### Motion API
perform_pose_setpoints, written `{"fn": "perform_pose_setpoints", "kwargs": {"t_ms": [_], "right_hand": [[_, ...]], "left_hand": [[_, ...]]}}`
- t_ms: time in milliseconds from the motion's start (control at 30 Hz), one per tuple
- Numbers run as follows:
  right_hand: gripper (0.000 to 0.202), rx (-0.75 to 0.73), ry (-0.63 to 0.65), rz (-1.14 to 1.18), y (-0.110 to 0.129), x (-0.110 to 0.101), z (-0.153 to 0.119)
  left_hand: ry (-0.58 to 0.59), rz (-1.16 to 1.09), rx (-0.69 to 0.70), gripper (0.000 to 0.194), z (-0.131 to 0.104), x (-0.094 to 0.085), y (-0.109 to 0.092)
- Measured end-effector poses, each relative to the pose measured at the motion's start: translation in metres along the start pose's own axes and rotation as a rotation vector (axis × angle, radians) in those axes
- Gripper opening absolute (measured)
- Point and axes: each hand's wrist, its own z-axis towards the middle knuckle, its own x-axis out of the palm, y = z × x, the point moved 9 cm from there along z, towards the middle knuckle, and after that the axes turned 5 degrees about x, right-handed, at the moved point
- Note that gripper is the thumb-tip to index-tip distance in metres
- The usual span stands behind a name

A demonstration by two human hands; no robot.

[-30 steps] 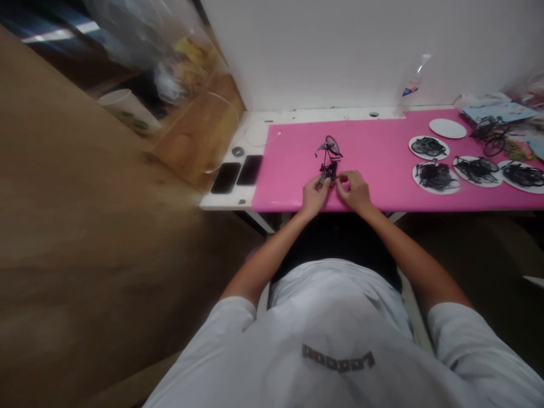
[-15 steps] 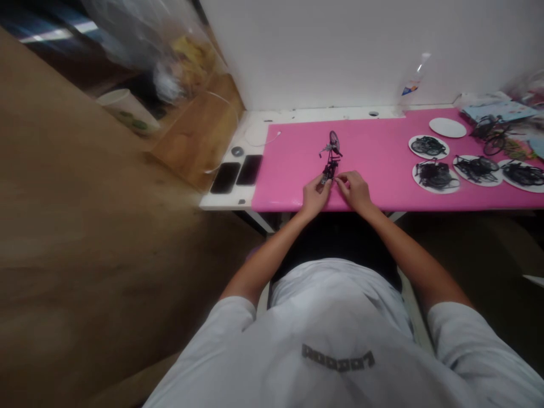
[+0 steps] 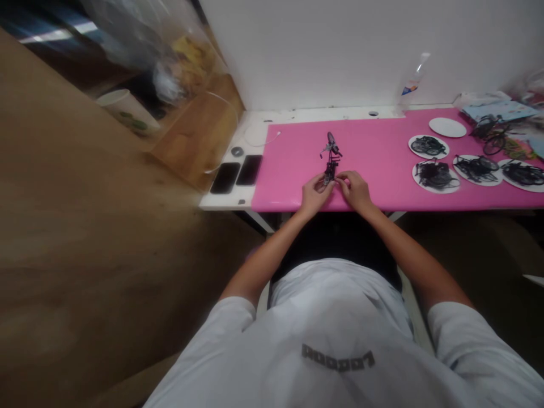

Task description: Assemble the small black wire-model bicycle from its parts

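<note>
A small black model bicycle stands over the pink table cover near its front edge, its front wheel and handlebar pointing away from me. My left hand grips the rear part from the left, fingers closed around it. At the right side of that same rear end, my right hand has thumb and forefinger pinched together, touching the bicycle. Whatever lies between those right fingertips is too small to make out. The rear of the bicycle is partly hidden by my fingers.
White plates with black bicycle parts sit at the right, near one bare plate. Beyond are a model bicycle and packaging. A plastic bottle stands by the wall. Two phones and a cable lie left.
The bicycle's front wheel has swung slightly left and now shows narrower. My right fingertips have shifted a little left, closing in on the bicycle's rear end.
</note>
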Motion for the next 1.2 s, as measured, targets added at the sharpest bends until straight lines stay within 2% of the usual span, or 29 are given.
{"fn": "perform_pose_setpoints", "kwargs": {"t_ms": [200, 333, 467, 667, 833, 967, 1200], "right_hand": [[0.019, 0.063, -0.017, 0.045, -0.005, -0.003, 0.003], [0.019, 0.087, -0.037, 0.072, -0.009, -0.006, 0.005], [0.018, 0.114, -0.025, 0.092, -0.011, -0.005, 0.006], [0.019, 0.148, -0.02, 0.161, -0.013, -0.007, 0.006], [0.019, 0.162, 0.017, 0.174, -0.014, -0.003, 0.007], [0.021, 0.168, 0.043, 0.16, -0.017, 0.0, 0.007], [0.022, 0.161, 0.101, 0.124, -0.016, 0.003, 0.007]], "left_hand": [[0.064, -0.042, -0.033, 0.069, 0.0, 0.004, 0.001], [0.113, -0.034, -0.04, 0.057, 0.003, 0.005, 0.004], [0.104, -0.027, -0.054, 0.046, 0.006, 0.004, 0.008], [0.152, -0.002, -0.032, 0.048, 0.004, 0.011, 0.004], [0.11, 0.029, 0.001, 0.047, 0.004, 0.007, 0.003], [0.057, 0.069, 0.024, 0.039, 0.004, 0.003, 0.001], [0.01, 0.11, -0.016, 0.028, 0.003, 0.001, 0.0]]}}
